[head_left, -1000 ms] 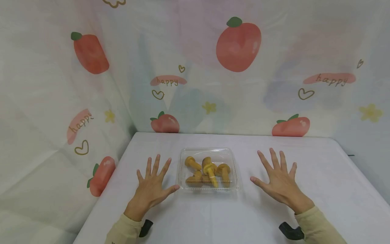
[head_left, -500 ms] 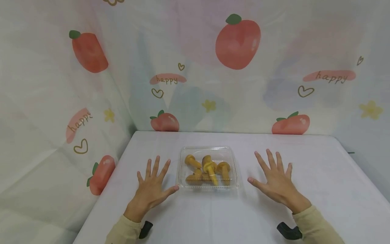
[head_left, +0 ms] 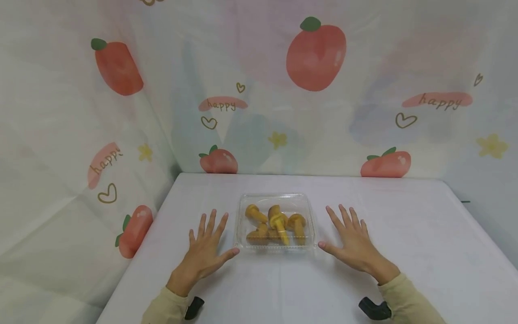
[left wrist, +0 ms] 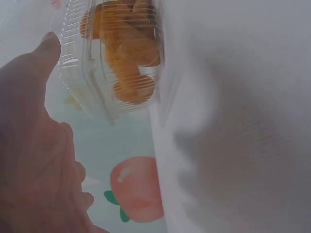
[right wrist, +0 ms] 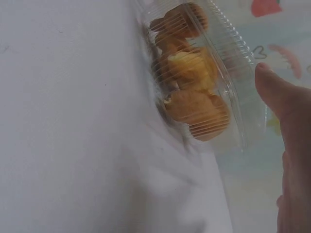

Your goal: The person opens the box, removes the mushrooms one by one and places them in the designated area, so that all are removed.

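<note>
A clear plastic clamshell box (head_left: 279,199) stands on the table with its lid down, holding several yellow-brown mushrooms (head_left: 298,227). My left hand (head_left: 204,254) hovers on the box's left with fingers spread and thumb pointing at its near left corner. On the other side my right hand (head_left: 356,247) is spread too, its thumb tip close to the near right corner. Both hands hold nothing. Through the ribbed side of the box, mushrooms (left wrist: 129,53) show in the left wrist view, and mushrooms (right wrist: 192,73) appear in the right wrist view as well.
The white-covered table (head_left: 279,288) reaches back to a fabric backdrop (head_left: 259,58) printed with peaches, hearts and "happy". A dark wrist mount (head_left: 194,308) hangs under the left sleeve, and another mount (head_left: 374,309) under the right.
My right hand has moved left, toward the box. The left hand has shifted slightly right, its fingers drawn a little closer together. The box and mushrooms stay in place.
</note>
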